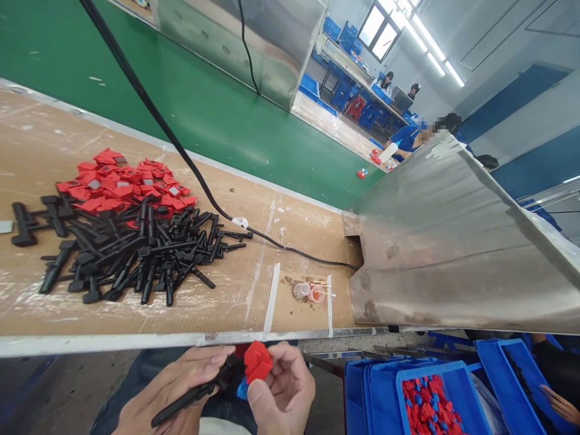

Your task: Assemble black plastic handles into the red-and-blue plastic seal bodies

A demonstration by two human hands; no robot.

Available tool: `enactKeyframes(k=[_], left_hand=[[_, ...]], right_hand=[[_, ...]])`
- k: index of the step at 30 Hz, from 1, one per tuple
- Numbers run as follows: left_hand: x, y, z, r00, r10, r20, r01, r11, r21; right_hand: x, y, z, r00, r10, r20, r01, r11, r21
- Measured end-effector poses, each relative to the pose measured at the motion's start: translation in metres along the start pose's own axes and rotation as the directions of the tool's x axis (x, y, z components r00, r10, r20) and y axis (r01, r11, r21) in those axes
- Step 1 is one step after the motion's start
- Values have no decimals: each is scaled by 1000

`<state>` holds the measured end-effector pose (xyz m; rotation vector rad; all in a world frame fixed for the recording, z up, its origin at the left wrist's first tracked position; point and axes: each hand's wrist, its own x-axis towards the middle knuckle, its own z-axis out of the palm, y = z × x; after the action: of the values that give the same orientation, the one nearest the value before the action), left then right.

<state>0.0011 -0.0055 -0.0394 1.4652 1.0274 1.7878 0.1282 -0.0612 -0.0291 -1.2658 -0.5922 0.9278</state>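
Below the bench's front edge, my left hand [174, 386] is closed around a black plastic stick-shaped part [183, 403], its narrow end pointing down to the left. My right hand [290, 386] pinches a red angular plastic piece [257, 361] between thumb and fingers. A bit of blue plastic [243, 389] shows just under the red piece. The red piece is up against the thick end of the black part; whether they are joined I cannot tell. On the bench lie a heap of black stick-shaped parts [145, 248] and, behind it, a heap of red pieces [122, 181].
A black cable [158, 121] crosses the cardboard-covered bench [254, 302]. Small cups [316, 294] with cotton swabs stand between tape strips. A metal panel [430, 241] rises at right, with blue crates [376, 393] below. Behind runs a green surface [217, 121]. Other people sit nearby.
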Motion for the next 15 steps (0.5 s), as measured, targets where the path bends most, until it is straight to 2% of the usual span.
enactKeyframes(k=[2,6,12,15], left_hand=[[4,4,4,1000,15,-10,-15,998,-59],[11,8,8,999,-7,-53,3,997,-71],[5,4,3,999,-14,-52,9,995,-104],[2,3,2,999,-19,-44,14,994,-109]], right_hand=[[2,-5,3,999,47,12,-48,995,87],[4,-6,5,997,75,17,-77,968,240],[5,16,-12,988,42,150,-95,925,367],[4,22,-15,984,45,175,-108,923,370]])
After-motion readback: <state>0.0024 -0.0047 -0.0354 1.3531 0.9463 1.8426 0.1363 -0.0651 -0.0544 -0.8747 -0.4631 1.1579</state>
